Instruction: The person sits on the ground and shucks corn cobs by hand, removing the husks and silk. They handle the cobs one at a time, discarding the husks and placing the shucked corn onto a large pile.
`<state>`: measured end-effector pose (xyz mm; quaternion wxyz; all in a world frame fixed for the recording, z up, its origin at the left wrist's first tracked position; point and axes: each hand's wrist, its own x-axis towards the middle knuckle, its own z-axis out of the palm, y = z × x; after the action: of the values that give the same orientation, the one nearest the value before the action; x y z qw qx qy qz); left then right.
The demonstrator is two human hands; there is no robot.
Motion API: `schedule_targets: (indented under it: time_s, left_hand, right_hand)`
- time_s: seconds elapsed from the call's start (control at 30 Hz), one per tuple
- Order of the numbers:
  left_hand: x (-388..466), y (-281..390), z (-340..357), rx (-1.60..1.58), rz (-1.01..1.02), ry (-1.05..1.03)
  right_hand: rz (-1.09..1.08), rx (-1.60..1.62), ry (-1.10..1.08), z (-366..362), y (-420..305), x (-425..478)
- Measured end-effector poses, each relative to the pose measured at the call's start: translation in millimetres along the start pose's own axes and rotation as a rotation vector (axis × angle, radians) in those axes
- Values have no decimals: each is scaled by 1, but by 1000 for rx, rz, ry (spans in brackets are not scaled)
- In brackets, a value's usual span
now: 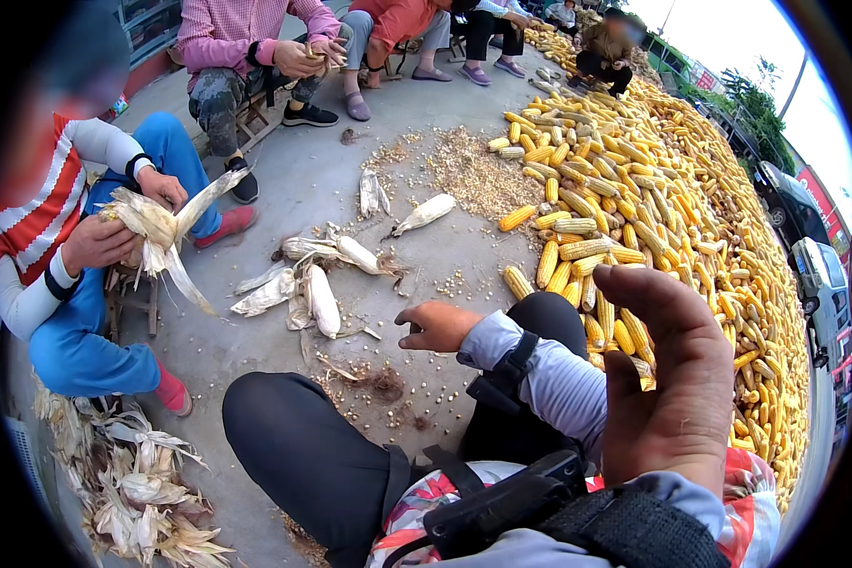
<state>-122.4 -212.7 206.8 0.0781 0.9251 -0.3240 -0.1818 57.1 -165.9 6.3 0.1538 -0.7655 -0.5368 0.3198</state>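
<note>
My left hand (pixel 664 383) is raised close to the camera. Its thumb and fingers form a wide curve with nothing between them, and corn cobs show behind it. Farther forward, my right hand (pixel 433 326) reaches out over the concrete, fingers apart and empty. Nearest to it is a pale ear of corn (pixel 321 302) with its husk on, among other husked ears. Another ear (pixel 426 214) rests apart, farther ahead. Black straps with devices (pixel 500 497) are on both my forearms.
A large heap of bare yellow cobs (pixel 596 184) rises on the right. Loose kernels (pixel 483 170) scatter over the ground. Stripped husks (pixel 142 490) pile at lower left. At left a seated person's hands (pixel 106 241) hold a corn ear with husk (pixel 153 227); other people sit behind.
</note>
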Motion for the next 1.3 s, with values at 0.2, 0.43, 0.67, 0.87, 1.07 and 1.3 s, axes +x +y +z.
schedule_targets:
  time_s: [0.2,0.43,0.67,0.87,1.07,1.3]
  left_hand:
    - [35,2,-4,44,-92,80]
    - [50,-33,-30,181,-374,216]
    - [15,-154,23,-268,-510,414]
    - [-26,-254,116,-816,-752,742]
    - [-82,-290,153,-1333,-956,1037]
    - [-103,-280,110,-1200,-889,1220]
  right_hand:
    - [-25,28,-10,4,10,2]
    - [-63,-46,12,1,4,-2]
    - [-313,661,260,36,48,-1]
    - [-15,-8,-61,-6,-11,2]
    - [-12,57,-8,-3,9,42]
    - [114,91,132,30,38,132]
